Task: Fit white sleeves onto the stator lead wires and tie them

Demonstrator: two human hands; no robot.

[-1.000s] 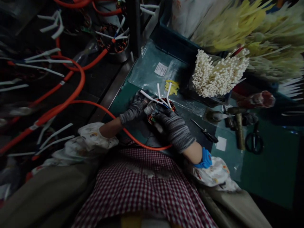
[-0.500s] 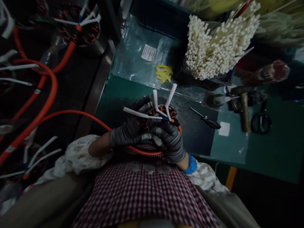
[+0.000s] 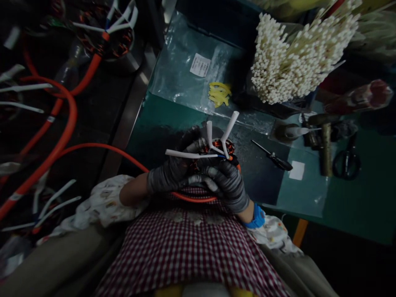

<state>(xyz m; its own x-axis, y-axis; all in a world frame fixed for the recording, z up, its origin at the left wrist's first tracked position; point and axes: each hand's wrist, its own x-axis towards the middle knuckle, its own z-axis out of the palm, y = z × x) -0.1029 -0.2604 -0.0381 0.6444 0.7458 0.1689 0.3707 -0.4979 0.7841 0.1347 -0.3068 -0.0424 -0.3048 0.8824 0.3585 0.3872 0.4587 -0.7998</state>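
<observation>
A motor stator [image 3: 229, 146] with dark core and orange-copper windings stands at the table's near edge, against my checked apron. My left hand [image 3: 171, 173], in a grey glove, is wrapped round its left side. The gloved right hand [image 3: 231, 185] grips the near right side, fingers curled inward. White sleeved leads [image 3: 229, 127] stick up from the stator, and one sleeve [image 3: 182, 154] points left over my left hand. An orange cable [image 3: 105, 145] runs from the left, passes below both hands and curves up to the stator's right. My fingertips are partly hidden.
To the right lie a screwdriver [image 3: 274, 156], a white label [image 3: 297, 170], a hammer-like tool [image 3: 326, 148] and black scissors [image 3: 347, 163]. Yellow strips [image 3: 219, 94] rest on a plastic bag [image 3: 176, 66]. White-tipped thin sticks [image 3: 297, 62] fill a dark bin. Another stator [image 3: 119, 45] with thick orange cable stands left.
The surroundings have shifted a little to the right in view. Both hands keep their hold on the stator, whose leads have barely changed their angle.
</observation>
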